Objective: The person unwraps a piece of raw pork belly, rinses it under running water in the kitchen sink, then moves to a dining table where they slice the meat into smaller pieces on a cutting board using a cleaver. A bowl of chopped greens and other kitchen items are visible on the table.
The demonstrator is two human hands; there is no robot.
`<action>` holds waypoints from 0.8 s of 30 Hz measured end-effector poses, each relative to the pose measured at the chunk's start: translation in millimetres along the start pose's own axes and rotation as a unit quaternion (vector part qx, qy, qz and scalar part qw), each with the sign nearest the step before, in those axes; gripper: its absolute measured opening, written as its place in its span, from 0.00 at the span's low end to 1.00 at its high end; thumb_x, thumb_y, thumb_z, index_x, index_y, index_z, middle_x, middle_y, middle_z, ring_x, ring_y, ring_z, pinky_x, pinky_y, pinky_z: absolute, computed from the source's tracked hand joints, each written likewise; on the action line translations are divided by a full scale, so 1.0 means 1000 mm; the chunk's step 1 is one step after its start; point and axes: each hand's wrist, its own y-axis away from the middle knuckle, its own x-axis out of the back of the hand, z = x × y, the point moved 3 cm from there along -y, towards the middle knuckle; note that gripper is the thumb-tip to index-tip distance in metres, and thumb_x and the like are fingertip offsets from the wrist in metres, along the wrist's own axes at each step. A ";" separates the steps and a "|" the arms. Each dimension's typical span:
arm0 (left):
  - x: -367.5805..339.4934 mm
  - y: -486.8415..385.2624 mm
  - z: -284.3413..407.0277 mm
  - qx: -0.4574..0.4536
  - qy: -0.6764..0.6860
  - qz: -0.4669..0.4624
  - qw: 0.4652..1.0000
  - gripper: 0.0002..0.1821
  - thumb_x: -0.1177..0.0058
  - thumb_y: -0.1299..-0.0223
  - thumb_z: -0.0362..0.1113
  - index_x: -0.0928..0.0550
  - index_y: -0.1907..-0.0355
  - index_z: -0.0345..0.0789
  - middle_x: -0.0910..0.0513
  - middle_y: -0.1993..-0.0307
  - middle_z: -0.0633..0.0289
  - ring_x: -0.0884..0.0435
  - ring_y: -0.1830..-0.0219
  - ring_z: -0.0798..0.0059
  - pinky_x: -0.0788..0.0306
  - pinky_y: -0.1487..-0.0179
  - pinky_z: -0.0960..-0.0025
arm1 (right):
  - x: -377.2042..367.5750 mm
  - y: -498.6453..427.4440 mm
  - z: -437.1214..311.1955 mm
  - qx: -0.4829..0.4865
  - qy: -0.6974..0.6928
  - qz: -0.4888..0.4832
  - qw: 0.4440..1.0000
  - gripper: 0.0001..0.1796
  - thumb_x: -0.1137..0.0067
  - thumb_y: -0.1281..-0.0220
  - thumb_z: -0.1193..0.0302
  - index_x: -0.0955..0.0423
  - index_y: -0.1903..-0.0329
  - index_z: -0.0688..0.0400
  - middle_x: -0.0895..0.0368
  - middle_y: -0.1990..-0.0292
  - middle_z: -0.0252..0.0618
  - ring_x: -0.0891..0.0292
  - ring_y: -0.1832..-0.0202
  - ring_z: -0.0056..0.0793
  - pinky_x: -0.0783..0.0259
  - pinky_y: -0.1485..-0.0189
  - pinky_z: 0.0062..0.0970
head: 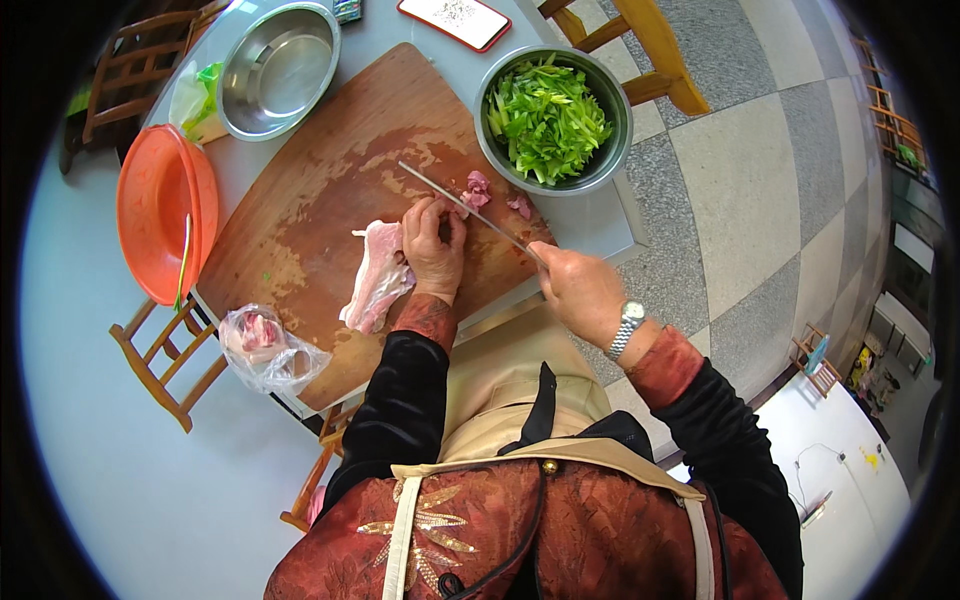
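My right hand [581, 289] grips a kitchen knife [480, 215], seen nearly edge-on over a wooden cutting board [330, 172]. Under and beside the blade, my left hand [433, 247] presses its bent fingertips on a small piece of meat, mostly hidden by the fingers. Small cut pieces of red meat [476, 189] lie just beyond the blade, with another bit [520, 207] to their right. Left of my left hand rests a slab of raw fatty pork [375, 277]. A clear plastic bag [270, 352] with more raw meat sits at the board's lower left edge.
A steel bowl [481, 124] of cut green vegetable stands at the board's upper right. Another steel bowl [330, 75] and an orange plastic basin [127, 217] are at the left. A phone [455, 19] lies at the table's far side. Wooden chairs [169, 352] stand around the table.
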 end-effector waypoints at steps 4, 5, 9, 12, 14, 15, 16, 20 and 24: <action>0.001 0.000 0.002 -0.007 -0.007 -0.004 1.000 0.14 0.36 0.51 0.26 0.20 0.59 0.35 0.19 0.57 0.55 0.21 0.56 0.54 0.26 0.51 0.58 | -0.010 -0.008 -0.005 -0.025 0.002 -0.030 0.999 0.06 0.50 0.34 0.72 0.27 0.58 0.59 0.18 0.72 0.52 0.20 0.69 0.55 0.24 0.67 0.50; 0.001 0.001 0.002 -0.005 -0.010 -0.009 1.000 0.14 0.36 0.52 0.26 0.20 0.59 0.36 0.19 0.58 0.55 0.22 0.56 0.54 0.27 0.50 0.57 | -0.015 -0.013 -0.006 -0.037 -0.002 -0.048 0.998 0.08 0.50 0.34 0.72 0.26 0.56 0.59 0.18 0.72 0.53 0.20 0.68 0.55 0.25 0.66 0.50; 0.002 0.001 0.002 0.005 -0.014 -0.037 0.999 0.22 0.35 0.54 0.27 0.19 0.51 0.35 0.19 0.55 0.53 0.21 0.53 0.51 0.28 0.46 0.55 | -0.040 -0.052 -0.020 -0.018 0.008 -0.029 0.999 0.08 0.50 0.34 0.72 0.27 0.55 0.59 0.19 0.74 0.53 0.20 0.70 0.55 0.25 0.67 0.51; 0.003 -0.001 0.003 0.001 -0.021 -0.049 0.999 0.24 0.35 0.54 0.27 0.20 0.49 0.36 0.19 0.54 0.53 0.21 0.52 0.51 0.28 0.46 0.55 | -0.036 -0.053 -0.016 0.004 0.000 -0.016 1.000 0.08 0.50 0.34 0.71 0.27 0.55 0.57 0.19 0.75 0.52 0.20 0.71 0.55 0.26 0.68 0.51; 0.003 -0.002 0.002 0.012 -0.006 -0.043 0.999 0.22 0.35 0.53 0.27 0.20 0.51 0.36 0.19 0.54 0.53 0.21 0.53 0.51 0.28 0.47 0.56 | -0.024 -0.034 0.000 -0.033 0.013 -0.067 0.997 0.09 0.50 0.34 0.72 0.26 0.54 0.57 0.18 0.73 0.52 0.20 0.69 0.56 0.25 0.67 0.50; 0.003 -0.002 0.003 0.004 -0.011 -0.036 0.999 0.20 0.36 0.53 0.26 0.20 0.54 0.37 0.19 0.56 0.54 0.21 0.54 0.52 0.28 0.48 0.56 | -0.018 -0.018 0.008 -0.058 0.018 -0.100 0.993 0.09 0.50 0.34 0.72 0.25 0.53 0.57 0.18 0.72 0.53 0.20 0.68 0.56 0.25 0.66 0.49; 0.004 -0.002 0.003 -0.007 -0.010 -0.014 1.000 0.17 0.36 0.52 0.26 0.20 0.56 0.37 0.19 0.57 0.55 0.21 0.55 0.53 0.28 0.49 0.57 | -0.009 -0.006 0.012 -0.042 0.007 -0.083 0.996 0.10 0.49 0.35 0.72 0.25 0.52 0.57 0.18 0.71 0.53 0.20 0.67 0.56 0.25 0.66 0.49; 0.002 -0.001 0.002 -0.015 0.009 -0.006 1.000 0.16 0.36 0.51 0.25 0.21 0.58 0.35 0.19 0.56 0.54 0.21 0.55 0.53 0.26 0.49 0.58 | 0.005 0.019 0.017 -0.045 -0.040 -0.050 0.997 0.14 0.48 0.35 0.73 0.24 0.48 0.57 0.17 0.67 0.53 0.20 0.64 0.55 0.24 0.63 0.47; 0.000 0.000 0.001 -0.008 -0.014 -0.010 1.000 0.16 0.37 0.52 0.25 0.22 0.59 0.37 0.19 0.58 0.57 0.21 0.57 0.55 0.27 0.51 0.57 | 0.006 0.014 0.006 -0.023 -0.032 -0.045 0.998 0.15 0.48 0.35 0.73 0.24 0.47 0.60 0.16 0.65 0.54 0.20 0.63 0.54 0.24 0.61 0.47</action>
